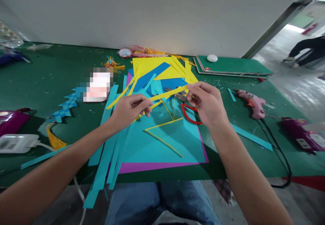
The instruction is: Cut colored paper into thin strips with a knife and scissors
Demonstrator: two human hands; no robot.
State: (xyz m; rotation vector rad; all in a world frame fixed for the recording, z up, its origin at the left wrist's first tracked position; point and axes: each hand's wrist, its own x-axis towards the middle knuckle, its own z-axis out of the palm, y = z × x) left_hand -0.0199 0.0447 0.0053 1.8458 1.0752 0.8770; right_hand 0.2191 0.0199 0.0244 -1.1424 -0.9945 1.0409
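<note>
My left hand (129,109) and my right hand (207,103) both pinch yellow paper strips (166,94) and hold them between them, just above a teal paper sheet (175,137). Two thin yellow strips (162,131) lie loose on that sheet. The teal sheet lies on a purple sheet (157,166). Red-handled scissors (188,111) lie under my right hand. Several teal strips (106,150) fan out below my left wrist. Yellow and blue sheets (157,70) lie behind my hands.
On the green table (50,82) a pink glue gun (251,101) lies at the right with its black cord. A woven blue paper fish (64,106) and a white power strip (17,143) lie at the left. Green boards (228,67) are stacked at the back right.
</note>
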